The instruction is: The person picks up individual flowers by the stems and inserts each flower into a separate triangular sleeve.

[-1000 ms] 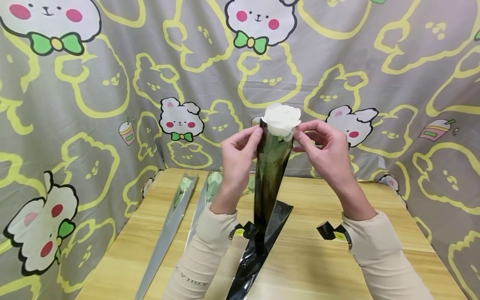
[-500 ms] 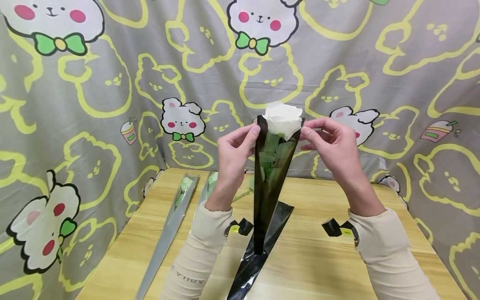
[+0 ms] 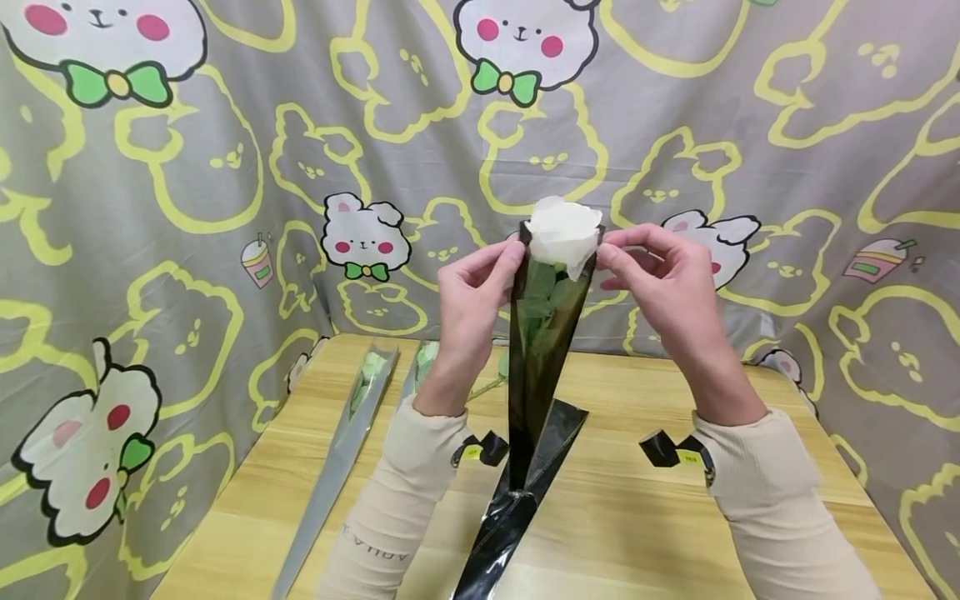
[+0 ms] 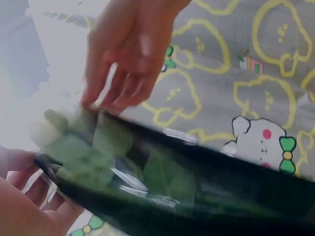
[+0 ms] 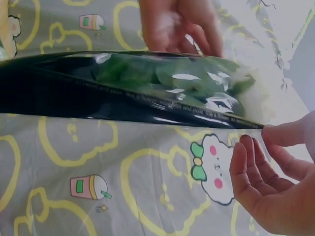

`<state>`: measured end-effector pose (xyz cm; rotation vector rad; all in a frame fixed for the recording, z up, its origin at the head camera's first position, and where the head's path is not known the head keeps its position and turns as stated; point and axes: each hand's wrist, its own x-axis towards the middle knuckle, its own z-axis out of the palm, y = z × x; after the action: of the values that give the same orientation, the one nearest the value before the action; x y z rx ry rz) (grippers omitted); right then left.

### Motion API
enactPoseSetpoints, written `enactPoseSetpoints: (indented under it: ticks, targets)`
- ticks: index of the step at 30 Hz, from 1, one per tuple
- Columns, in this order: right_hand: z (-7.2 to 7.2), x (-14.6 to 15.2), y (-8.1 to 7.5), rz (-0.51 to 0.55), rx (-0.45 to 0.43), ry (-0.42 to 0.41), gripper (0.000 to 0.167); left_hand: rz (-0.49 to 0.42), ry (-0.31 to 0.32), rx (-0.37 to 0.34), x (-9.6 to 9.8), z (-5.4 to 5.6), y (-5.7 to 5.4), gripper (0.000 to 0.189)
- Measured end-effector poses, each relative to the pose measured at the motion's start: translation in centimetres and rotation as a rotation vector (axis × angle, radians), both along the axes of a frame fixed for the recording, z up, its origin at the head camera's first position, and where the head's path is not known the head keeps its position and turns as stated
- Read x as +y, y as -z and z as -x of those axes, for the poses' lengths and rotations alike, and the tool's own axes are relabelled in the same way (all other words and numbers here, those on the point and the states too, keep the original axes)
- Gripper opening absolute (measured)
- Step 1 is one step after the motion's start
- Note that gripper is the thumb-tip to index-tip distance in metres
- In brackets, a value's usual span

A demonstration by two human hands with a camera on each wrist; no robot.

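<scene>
A white rose with green leaves stands upright in a tapered, see-through black flower sleeve, its bloom at the sleeve's mouth. My left hand pinches the sleeve's top left edge between thumb and fingers. On the opposite side, my right hand pinches the top right edge. The right wrist view shows small print along the sleeve's border, with the right thumb at its corner. Leaves show through the film in the left wrist view. The sleeve's narrow bottom overlaps a flat black sleeve lying on the table.
Two more roses in grey-backed sleeves lie on the wooden table at the left: one sleeve in full view, the other partly behind the left arm. Behind the left hand a green stem shows. Patterned cloth hangs around the table.
The sleeve's mouth has been drawn wider as my right hand shifted right, and the sleeve has turned so more leaves show. Both hands have then risen slightly with it.
</scene>
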<state>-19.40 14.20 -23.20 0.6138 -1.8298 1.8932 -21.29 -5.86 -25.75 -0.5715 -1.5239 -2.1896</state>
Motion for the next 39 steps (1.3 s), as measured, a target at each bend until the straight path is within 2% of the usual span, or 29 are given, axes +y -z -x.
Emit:
enactPoseSetpoints:
  ticks: [2, 7, 11, 16, 21, 25, 30, 35, 39]
  targets:
    - [0.0, -0.1, -0.2, -0.023, 0.002, 0.009, 0.012, 0.018, 0.014, 0.007, 0.1, 0.0, -0.2, 0.024]
    - [0.1, 0.1, -0.6, -0.005, 0.013, 0.031, 0.012, -0.047, -0.001, -0.018, 0.0, 0.1, -0.6, 0.021]
    - [0.1, 0.1, -0.7, -0.029, 0.003, 0.011, 0.011, -0.001, 0.029, -0.002, 0.2, 0.1, -0.8, 0.025]
    - [-0.1, 0.4, -0.8, 0.021, 0.017, 0.012, 0.011, -0.046, 0.017, -0.008, 0.1, 0.1, -0.9, 0.021]
    - [0.0, 0.1, -0.9, -0.035, 0.016, 0.004, 0.01, 0.023, 0.027, -0.001, 0.2, 0.0, -0.9, 0.024]
    - [0.0, 0.4, -0.9, 0.012, 0.031, 0.002, 0.008, -0.031, 0.017, -0.007, 0.0, 0.1, -0.9, 0.02]
    - [0.1, 0.2, -1.0, -0.01, 0.024, -0.013, 0.012, -0.002, 0.032, -0.007, -0.1, 0.1, -1.2, 0.023]
    - [0.2, 0.4, -1.2, 0.047, 0.023, -0.021, 0.012, -0.06, 0.014, -0.006, -0.6, 0.1, -1.5, 0.021]
    - [0.2, 0.2, -1.3, 0.025, 0.022, -0.025, 0.014, -0.016, 0.045, 0.019, -0.7, 0.0, -1.8, 0.021]
